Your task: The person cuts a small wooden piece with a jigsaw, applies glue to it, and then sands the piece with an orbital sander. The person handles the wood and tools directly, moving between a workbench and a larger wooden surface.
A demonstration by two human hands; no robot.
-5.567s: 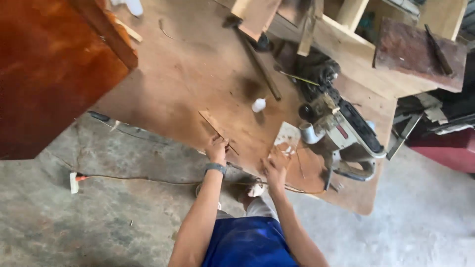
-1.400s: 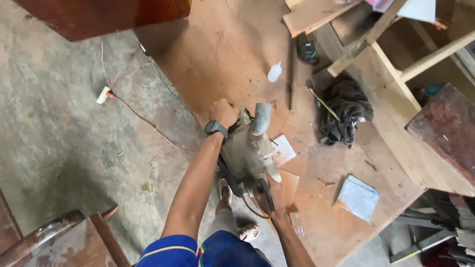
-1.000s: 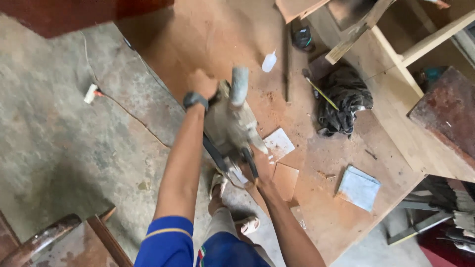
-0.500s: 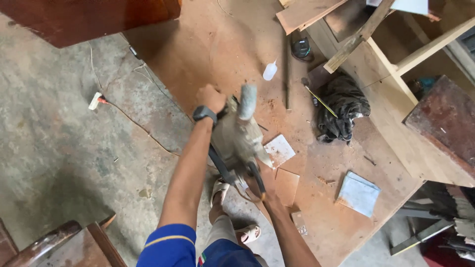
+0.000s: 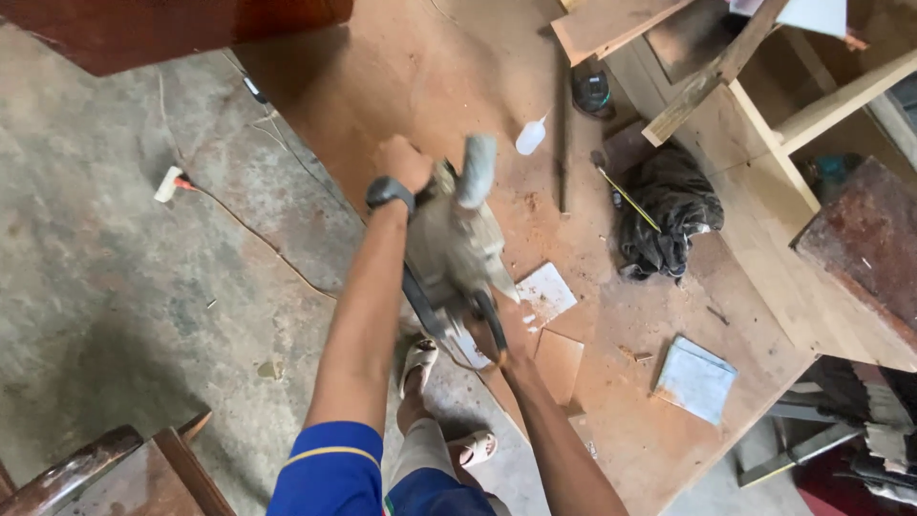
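Sander (image 5: 457,250) (grey, blurred), hanging over the plywood sheet's (image 5: 401,76) edge, left hand (image 5: 403,162) clenching its front knob, right hand (image 5: 497,349) gripping the rear handle: risking a drop onto the sandalled foot (image 5: 418,358) should either grip be slipping.

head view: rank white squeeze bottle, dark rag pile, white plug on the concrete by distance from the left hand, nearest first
From the left hand, gripping the front of the power sander:
1. White squeeze bottle, to its right on the plywood sheet.
2. White plug, to its left on the concrete floor.
3. Dark rag pile, far right by the timber frame.
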